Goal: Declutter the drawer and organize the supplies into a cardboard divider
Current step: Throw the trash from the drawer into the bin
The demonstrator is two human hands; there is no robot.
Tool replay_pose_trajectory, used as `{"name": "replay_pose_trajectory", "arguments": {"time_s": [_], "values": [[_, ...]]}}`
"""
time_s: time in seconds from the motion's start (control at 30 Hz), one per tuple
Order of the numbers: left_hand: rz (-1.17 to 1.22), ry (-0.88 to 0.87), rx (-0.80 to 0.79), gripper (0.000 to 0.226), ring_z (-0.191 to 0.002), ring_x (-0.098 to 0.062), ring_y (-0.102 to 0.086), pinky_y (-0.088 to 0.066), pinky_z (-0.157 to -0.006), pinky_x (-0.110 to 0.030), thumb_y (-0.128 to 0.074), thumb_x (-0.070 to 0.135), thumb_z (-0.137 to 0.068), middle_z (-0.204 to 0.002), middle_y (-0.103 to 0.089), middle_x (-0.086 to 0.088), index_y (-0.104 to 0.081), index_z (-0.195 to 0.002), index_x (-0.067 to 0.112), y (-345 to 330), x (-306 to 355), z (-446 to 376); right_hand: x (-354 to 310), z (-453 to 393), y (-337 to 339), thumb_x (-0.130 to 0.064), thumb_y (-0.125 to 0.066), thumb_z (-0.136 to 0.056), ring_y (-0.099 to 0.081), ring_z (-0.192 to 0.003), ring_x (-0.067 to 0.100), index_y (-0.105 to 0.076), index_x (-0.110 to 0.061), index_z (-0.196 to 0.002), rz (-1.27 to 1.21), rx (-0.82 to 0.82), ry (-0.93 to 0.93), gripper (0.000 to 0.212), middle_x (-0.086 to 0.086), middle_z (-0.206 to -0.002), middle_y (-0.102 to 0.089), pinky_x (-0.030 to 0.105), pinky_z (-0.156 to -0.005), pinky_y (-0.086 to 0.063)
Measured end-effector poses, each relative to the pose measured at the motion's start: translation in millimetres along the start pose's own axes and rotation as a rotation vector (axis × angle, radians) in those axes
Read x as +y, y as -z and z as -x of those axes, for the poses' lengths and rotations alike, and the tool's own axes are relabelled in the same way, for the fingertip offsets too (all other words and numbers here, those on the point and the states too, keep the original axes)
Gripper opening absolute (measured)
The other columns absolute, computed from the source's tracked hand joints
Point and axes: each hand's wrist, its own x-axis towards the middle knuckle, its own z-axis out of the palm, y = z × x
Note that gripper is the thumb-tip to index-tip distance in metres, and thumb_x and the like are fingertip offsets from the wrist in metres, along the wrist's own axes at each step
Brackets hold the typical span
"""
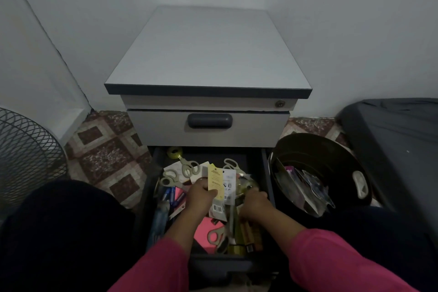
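Dark bin (317,149) at 3 o'clock of the open drawer (266,173), holding wrappers; wire fan (26,149) at 9 o'clock. Drawer, low centre under the cabinet (208,54), is crammed: scissors (188,167), pens, pink notes. Left hand (202,193) grip pinches a yellow tag (214,179); right hand (254,201) grip curls into clutter, hold unclear.

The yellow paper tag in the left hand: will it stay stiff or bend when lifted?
The yellow paper tag looks thin and flat, so probably light and bendy. The left hand pinches its lower part while the top stands upright, suggesting some card-like stiffness.
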Motion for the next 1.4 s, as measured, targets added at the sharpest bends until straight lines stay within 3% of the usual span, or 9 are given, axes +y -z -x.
{"name": "replay_pose_trajectory", "arguments": {"time_s": [0.1,0.23,0.37,0.67,0.93,1.03,1.1,1.2,1.4], "values": [[-0.054,-0.013,0.012,0.013,-0.098,-0.025,-0.064,-0.048,-0.072,-0.027,-0.063,0.003,-0.087,-0.111,-0.067,-0.012,-0.061,-0.099,0.005,-5.0,-3.4,-0.1,1.5,-5.7,0.3,-0.023,-0.068,-0.085,-0.050,-0.120,0.025,-0.042,-0.004,-0.135,-0.034,-0.003,0.013,0.060,0.014,-0.136,-0.045,0.032,-0.095,-0.050],[0.025,-0.022,0.064,0.024,-0.098,-0.026,-0.064,-0.049,-0.073,-0.029,-0.063,-0.004,-0.084,-0.109,-0.065,-0.013,-0.052,-0.098,0.011,-5.1,-2.8,0.8,0.3,-5.6,-6.0,-0.029,-0.071,-0.083,-0.046,-0.122,0.030,-0.027,-0.009,-0.143,-0.110,0.009,-0.022,0.078,0.015,-0.140,-0.030,0.037,-0.096,-0.048],[0.102,0.026,0.073,0.030,-0.095,-0.027,-0.065,-0.051,-0.074,-0.031,-0.066,-0.007,-0.080,-0.106,-0.066,-0.013,-0.053,-0.103,0.007,-2.1,-4.1,2.1,0.7,-3.7,-9.5,-0.025,-0.075,-0.079,-0.048,-0.124,0.034,-0.017,-0.005,-0.145,-0.153,0.017,-0.011,0.090,0.018,-0.139,-0.042,0.040,-0.098,-0.046],[0.119,0.030,0.052,0.011,-0.088,-0.022,-0.061,-0.045,-0.063,-0.024,-0.060,-0.001,-0.088,-0.103,-0.068,-0.011,-0.063,-0.096,0.006,5.0,-5.1,12.6,4.7,3.3,-0.3,-0.033,-0.081,-0.073,-0.061,-0.095,0.017,-0.057,-0.010,-0.115,-0.397,-0.023,0.089,0.054,0.004,-0.111,-0.064,0.025,-0.079,-0.051],[0.362,0.220,0.133,0.014,-0.082,-0.029,-0.057,-0.043,-0.064,-0.032,-0.046,0.002,-0.094,-0.094,-0.062,-0.014,-0.060,-0.094,0.006,20.6,9.6,16.5,5.1,6.9,44.1,-0.035,-0.073,-0.082,-0.062,-0.086,0.023,-0.059,-0.001,-0.111,-0.571,-0.003,0.105,0.047,0.010,-0.096,-0.064,0.028,-0.067,-0.049],[0.426,0.285,0.075,0.023,-0.068,-0.028,-0.058,-0.044,-0.054,-0.029,-0.039,-0.002,-0.093,-0.084,-0.063,-0.014,-0.061,-0.086,0.004,20.0,18.9,22.0,20.6,16.7,81.9,-0.037,-0.065,-0.088,-0.062,-0.092,0.029,-0.058,-0.001,-0.113,-0.532,-0.054,0.078,0.045,0.016,-0.105,-0.064,0.035,-0.079,-0.051],[0.427,0.268,0.007,0.026,-0.064,-0.028,-0.058,-0.044,-0.047,-0.025,-0.038,-0.008,-0.090,-0.080,-0.062,-0.013,-0.061,-0.086,0.002,14.5,28.7,31.1,33.3,29.1,109.5,-0.032,-0.056,-0.092,-0.059,-0.080,0.028,-0.058,-0.004,-0.103,-0.549,-0.047,0.058,0.030,0.015,-0.095,-0.061,0.034,-0.069,-0.050],[0.411,0.186,-0.132,0.028,-0.078,-0.032,-0.064,-0.051,-0.062,-0.034,-0.044,-0.011,-0.084,-0.092,-0.067,-0.018,-0.064,-0.100,-0.003,-2.7,43.9,41.6,58.0,40.5,147.5,-0.028,-0.052,-0.093,-0.057,-0.063,0.027,-0.059,-0.002,-0.095,-0.689,-0.013,0.035,0.027,0.016,-0.080,-0.059,0.026,-0.054,-0.048],[0.383,0.131,-0.328,0.017,-0.076,-0.025,-0.067,-0.054,-0.062,-0.030,-0.058,-0.006,-0.086,-0.098,-0.071,-0.012,-0.064,-0.090,0.009,-64.3,79.1,51.1,110.3,30.2,183.3,-0.032,-0.060,-0.093,-0.058,-0.089,0.035,-0.059,-0.010,-0.094,-0.620,0.157,-0.080,0.023,0.020,-0.098,-0.059,0.041,-0.076,-0.049]]}}
